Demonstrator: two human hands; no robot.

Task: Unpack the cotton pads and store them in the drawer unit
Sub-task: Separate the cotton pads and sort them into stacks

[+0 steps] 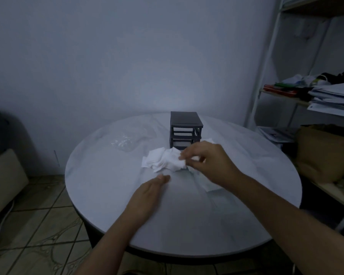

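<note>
Heap, one, of white square cotton pads [163, 161], before one dark grey plastic drawer unit [186, 126]; right hand [209, 163] pinches some, left hand [147, 193] is flat, empty.

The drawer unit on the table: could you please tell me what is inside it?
The drawer unit shows upper slots that look hollow. Its lowest slot shows something pale, but the cotton pads and the right hand cover its front, so its contents cannot be told.
</note>
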